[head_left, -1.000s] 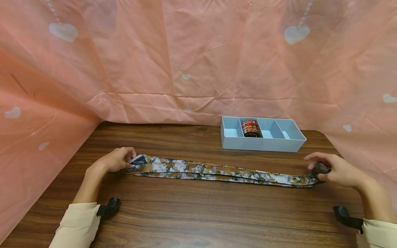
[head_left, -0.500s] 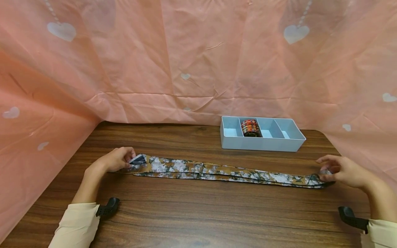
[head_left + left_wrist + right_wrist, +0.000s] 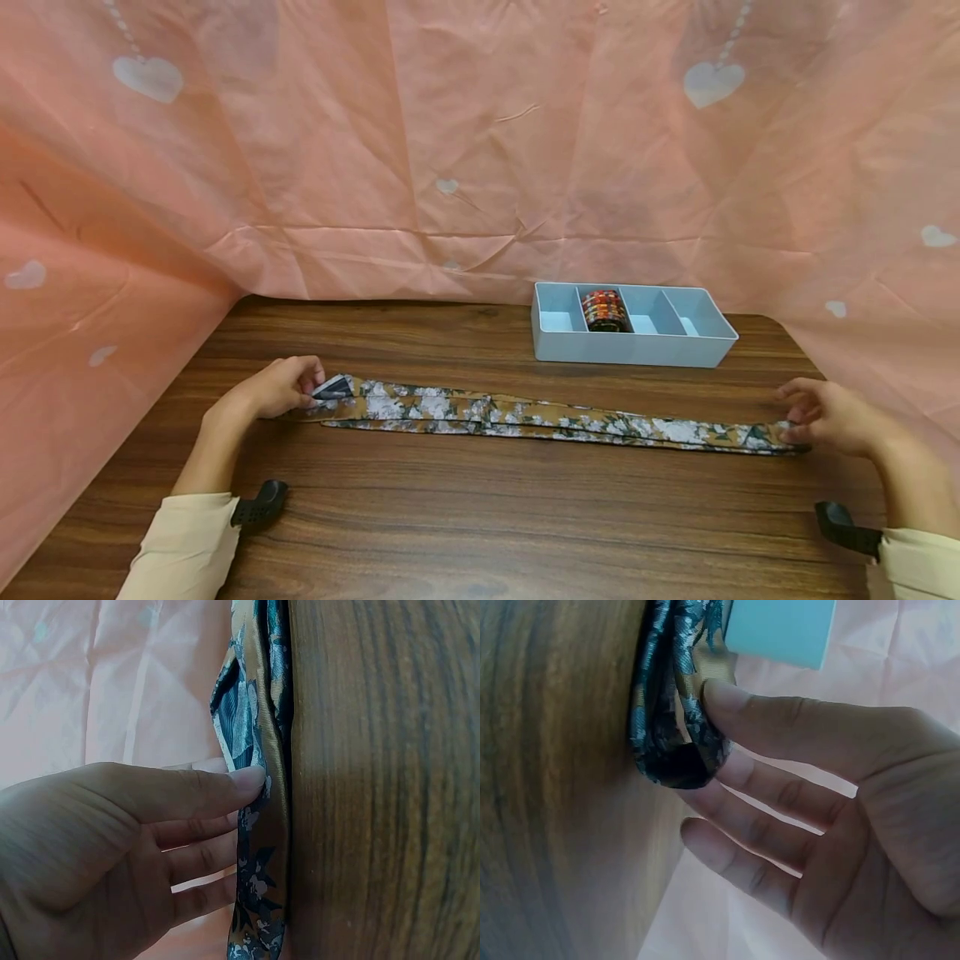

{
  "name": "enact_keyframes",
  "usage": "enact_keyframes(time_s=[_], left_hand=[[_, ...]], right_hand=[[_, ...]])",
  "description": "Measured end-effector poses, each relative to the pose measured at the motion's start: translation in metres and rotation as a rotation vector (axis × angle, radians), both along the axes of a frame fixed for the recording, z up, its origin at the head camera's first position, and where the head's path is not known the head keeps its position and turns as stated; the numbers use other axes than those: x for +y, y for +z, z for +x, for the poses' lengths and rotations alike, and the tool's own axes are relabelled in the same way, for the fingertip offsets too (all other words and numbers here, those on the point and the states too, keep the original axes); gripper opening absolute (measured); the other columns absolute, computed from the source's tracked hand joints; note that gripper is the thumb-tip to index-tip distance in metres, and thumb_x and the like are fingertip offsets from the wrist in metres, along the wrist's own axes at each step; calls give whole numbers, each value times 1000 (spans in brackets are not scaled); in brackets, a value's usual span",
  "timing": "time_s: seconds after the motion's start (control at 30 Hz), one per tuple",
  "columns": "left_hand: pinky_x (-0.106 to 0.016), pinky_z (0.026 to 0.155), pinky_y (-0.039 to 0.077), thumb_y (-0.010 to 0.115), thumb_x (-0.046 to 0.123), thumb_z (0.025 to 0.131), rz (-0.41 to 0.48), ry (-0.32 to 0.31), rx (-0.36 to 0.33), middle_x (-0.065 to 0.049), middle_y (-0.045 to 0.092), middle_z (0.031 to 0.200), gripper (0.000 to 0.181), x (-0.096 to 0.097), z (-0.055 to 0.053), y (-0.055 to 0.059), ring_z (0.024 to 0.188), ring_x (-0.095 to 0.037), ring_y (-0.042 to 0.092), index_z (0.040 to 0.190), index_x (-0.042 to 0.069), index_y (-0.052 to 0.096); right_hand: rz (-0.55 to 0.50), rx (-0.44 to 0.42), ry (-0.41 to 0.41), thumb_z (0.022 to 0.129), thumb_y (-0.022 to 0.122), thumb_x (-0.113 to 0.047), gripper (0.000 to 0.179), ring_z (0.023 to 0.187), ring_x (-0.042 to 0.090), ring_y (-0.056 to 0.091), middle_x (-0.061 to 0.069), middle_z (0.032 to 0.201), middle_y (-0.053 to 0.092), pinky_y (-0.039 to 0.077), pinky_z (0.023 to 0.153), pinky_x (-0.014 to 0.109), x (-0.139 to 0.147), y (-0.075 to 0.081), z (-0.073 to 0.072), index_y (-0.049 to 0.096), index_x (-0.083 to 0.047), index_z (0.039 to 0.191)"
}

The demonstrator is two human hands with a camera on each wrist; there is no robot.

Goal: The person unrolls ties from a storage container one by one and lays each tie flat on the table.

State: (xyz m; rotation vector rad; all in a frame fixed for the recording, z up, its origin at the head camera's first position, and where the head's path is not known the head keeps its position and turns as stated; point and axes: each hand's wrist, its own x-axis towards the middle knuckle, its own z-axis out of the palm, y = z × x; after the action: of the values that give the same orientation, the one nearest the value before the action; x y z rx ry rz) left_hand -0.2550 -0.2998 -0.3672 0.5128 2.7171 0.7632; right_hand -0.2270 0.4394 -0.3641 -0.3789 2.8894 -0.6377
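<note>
A mustard necktie [image 3: 570,419] with white flowers and dark leaves lies folded in layers across the table, stretched left to right. At its left end my left hand [image 3: 283,386] pinches the fabric, thumb in front and fingers behind; beside the thumb a flap shows its dark striped lining [image 3: 229,705]. The right end forms a rounded loop [image 3: 679,769]. There my right hand [image 3: 836,417] holds the fold, its thumb on the top layer and its fingertips against the outer edge. Several lower fingers of that hand spread loosely below the loop.
Behind the necktie, right of centre, stands a pale blue box [image 3: 630,348] with several compartments. A rolled, red checkered item [image 3: 604,310] sits in one. Pink curtain [image 3: 465,150] with hearts surrounds the wood table [image 3: 480,517].
My right hand has moved a little right, and the bunched right end now lies flatter and straighter. The left hand has stayed in place on the other end.
</note>
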Motion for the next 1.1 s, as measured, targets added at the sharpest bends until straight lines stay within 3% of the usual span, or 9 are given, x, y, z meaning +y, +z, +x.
enact_keyframes(time_s=[0.17,0.33,0.57,0.87,1.1], left_hand=[[-34,63,44,76,-7,85,6,2,3,-7,58,81,23,0,0,0,73,-19,51,96,0,57],[-34,63,44,77,-6,85,9,4,9,-6,57,81,23,-1,0,1,71,-18,51,96,0,57],[-34,63,46,73,1,92,23,1,61,-5,60,84,17,0,-1,0,74,-18,54,99,0,57],[-47,78,55,72,5,96,9,14,145,-15,68,97,22,6,-2,4,91,-29,66,110,-5,59],[-55,86,56,73,6,95,20,10,142,-25,67,112,30,12,-1,9,103,-41,67,118,-8,59]], right_hand=[[-80,135,43,76,75,18,43,72,-8,55,7,83,65,50,57,23,-3,0,4,56,20,114],[-171,245,103,79,76,17,39,76,-7,59,-3,84,64,49,60,16,-20,8,3,60,14,115],[-182,340,184,80,79,12,29,79,-7,62,-7,85,68,50,68,10,-47,14,1,69,1,105],[-150,277,213,82,82,4,24,82,-6,64,-13,90,72,56,68,21,-62,10,-2,72,-4,102],[-97,183,241,85,81,-1,22,85,-5,65,1,96,76,59,70,31,-68,4,-4,73,0,106]])
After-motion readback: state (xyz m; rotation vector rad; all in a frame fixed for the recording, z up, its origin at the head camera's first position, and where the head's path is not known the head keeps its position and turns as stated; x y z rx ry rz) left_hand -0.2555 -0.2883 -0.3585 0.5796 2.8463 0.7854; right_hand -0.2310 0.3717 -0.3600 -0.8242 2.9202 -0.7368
